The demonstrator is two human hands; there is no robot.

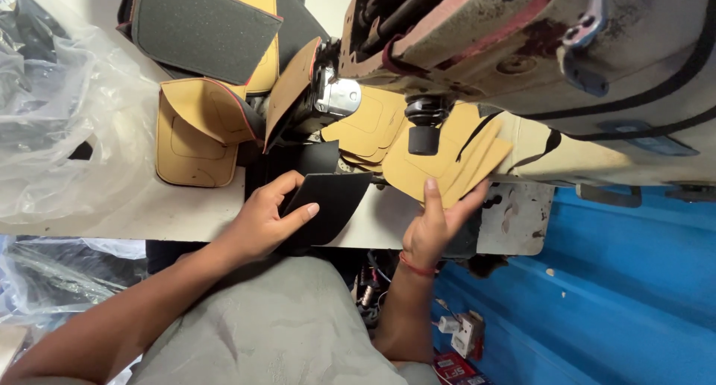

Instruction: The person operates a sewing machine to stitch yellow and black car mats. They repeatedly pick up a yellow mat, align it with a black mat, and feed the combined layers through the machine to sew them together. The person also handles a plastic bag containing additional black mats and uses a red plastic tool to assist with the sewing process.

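Black panel (pixel 328 206) pinched in left hand (pixel 265 221) on bench (pixel 149 206); right hand (pixel 432 225) grips fanned tan pieces (pixel 440 165) under sewing machine (pixel 537 49).

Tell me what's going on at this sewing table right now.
A person sits at a worn industrial sewing machine. The left hand grips a black cut panel at the table's front edge. The right hand holds up a fanned stack of tan cut pieces under the machine head. More tan and grey-lined pieces lie piled on the white table, beside crumpled clear plastic.
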